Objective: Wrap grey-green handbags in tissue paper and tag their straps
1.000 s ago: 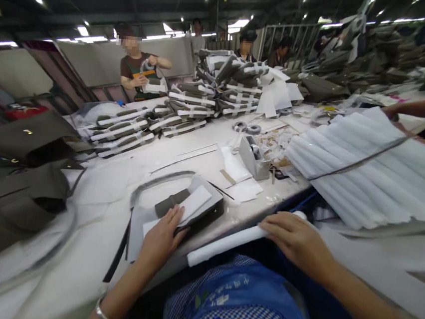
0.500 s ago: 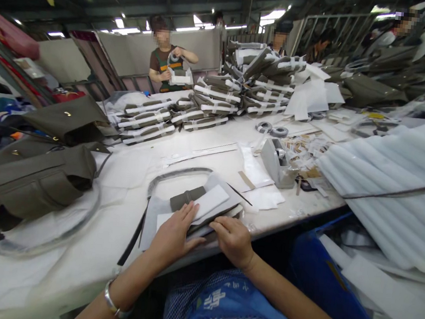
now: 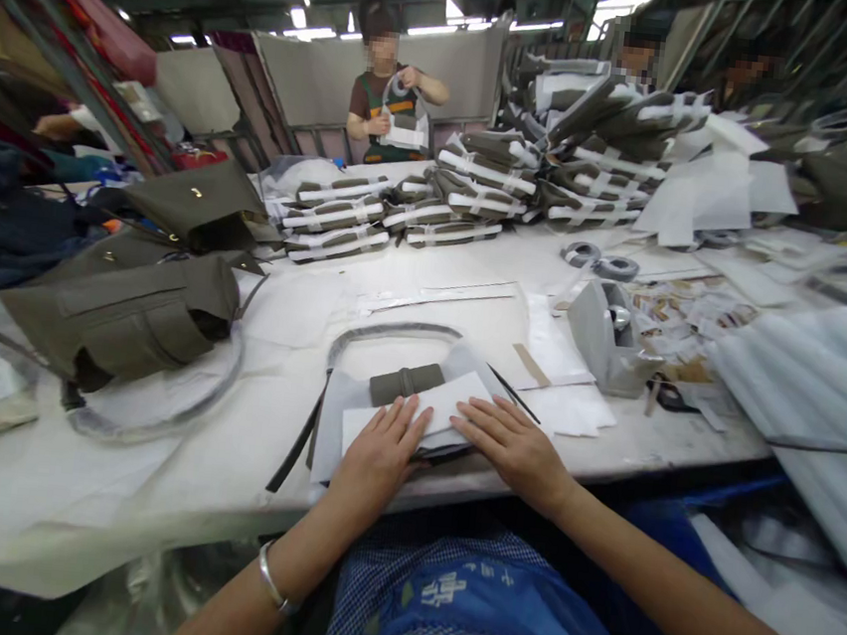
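My left hand [image 3: 381, 445] lies flat with fingers stretched on a strip of white padding [image 3: 457, 398] near the table's front edge. On that strip's right end my right hand [image 3: 515, 451] also rests flat, fingers extended. Beyond my fingers shows an olive leather piece [image 3: 406, 384] with a raised band across it, on a pale grey sheet [image 3: 337, 399]. A plastic-wrapped handle [image 3: 393, 328] arches behind this bundle. A dark strap [image 3: 296, 443] sticks out at its left. Parts of the layers under my palms are hidden.
At left lies an olive bag [image 3: 146, 316]. Wrapped bags [image 3: 473, 183] are stacked at the back, before a co-worker [image 3: 392, 95]. A tape dispenser [image 3: 606, 335] and tape rolls [image 3: 598, 261] sit right of centre. Foam sheets [image 3: 823, 366] overhang the right side.
My right hand has gone from a closed grip on the bundle's right edge to lying flat on top. The white padding now covers more of the bundle. My view has turned left.
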`<state>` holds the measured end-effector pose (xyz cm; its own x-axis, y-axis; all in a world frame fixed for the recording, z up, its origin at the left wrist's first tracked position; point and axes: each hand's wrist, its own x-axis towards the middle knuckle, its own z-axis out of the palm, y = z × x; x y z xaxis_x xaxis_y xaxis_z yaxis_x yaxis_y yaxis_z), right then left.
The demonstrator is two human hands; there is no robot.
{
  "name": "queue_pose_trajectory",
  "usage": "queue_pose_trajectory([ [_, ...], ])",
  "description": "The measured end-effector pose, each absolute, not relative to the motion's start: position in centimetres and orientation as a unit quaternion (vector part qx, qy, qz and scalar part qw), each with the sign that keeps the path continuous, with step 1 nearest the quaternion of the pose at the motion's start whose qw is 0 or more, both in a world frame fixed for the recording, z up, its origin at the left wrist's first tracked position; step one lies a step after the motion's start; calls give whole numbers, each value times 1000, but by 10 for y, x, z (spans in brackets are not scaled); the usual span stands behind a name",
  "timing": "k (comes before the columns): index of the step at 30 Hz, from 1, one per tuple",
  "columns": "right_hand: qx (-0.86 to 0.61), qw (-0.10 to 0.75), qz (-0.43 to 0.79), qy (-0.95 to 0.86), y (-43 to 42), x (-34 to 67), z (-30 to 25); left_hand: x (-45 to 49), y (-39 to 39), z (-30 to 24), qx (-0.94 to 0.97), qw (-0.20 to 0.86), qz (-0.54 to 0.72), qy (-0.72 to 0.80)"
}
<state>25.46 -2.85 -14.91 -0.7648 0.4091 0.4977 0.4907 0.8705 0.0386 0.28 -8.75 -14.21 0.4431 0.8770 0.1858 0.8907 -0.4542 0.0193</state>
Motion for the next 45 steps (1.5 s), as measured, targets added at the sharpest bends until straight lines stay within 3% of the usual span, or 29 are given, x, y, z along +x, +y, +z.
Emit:
queue_pose_trajectory([
  [7, -248, 248, -39, -936, -25, 260, -165, -3, -90, -122, -866, -41, -41, -496],
  [17, -235, 227, -20, -945, -32, 245, -137, -8, -96, -128, -859, -30, -72, -505],
  [23, -231, 322, -27, -918, -32, 239, -163, 13, -100, -142, -831, 47, -93, -546],
  [29, -238, 323, -24, -915, -36, 243, -155, 36, -100, -153, -803, 125, -75, -578],
  [32, -246, 363, 25, -898, -47, 260, -143, 34, -101, -157, -804, 147, -81, -570],
  [35, -385, 406, 100, -823, -62, 280, -142, 30, -102, -162, -803, 158, -89, -568],
  [38, -515, 382, 215, -737, -72, 288, -154, 28, -101, -165, -804, 160, -105, -564],
  [45, -515, 415, 472, -583, -61, 277, -171, 27, -102, -168, -807, 142, -135, -557],
])
